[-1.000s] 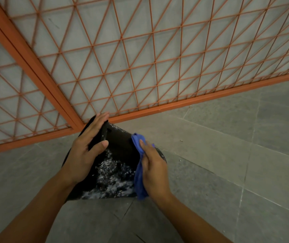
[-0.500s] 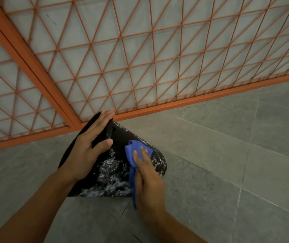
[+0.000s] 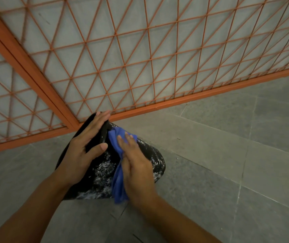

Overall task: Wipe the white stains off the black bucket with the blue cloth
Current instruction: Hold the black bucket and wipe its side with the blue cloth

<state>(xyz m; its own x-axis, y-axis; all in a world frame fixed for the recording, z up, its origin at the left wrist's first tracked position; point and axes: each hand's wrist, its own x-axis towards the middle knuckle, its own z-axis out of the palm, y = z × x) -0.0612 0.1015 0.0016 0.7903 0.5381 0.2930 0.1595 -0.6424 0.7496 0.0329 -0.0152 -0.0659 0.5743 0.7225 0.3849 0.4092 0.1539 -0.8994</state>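
Bucket [image 3: 103, 171] on floor [image 3: 227, 155], fence [image 3: 140, 58] behind

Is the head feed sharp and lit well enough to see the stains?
Head view: dim, even light, no glare; white stains show clearly on the black bucket; fence bars bow from wide-angle distortion; slight softness on the right hand and blue cloth.
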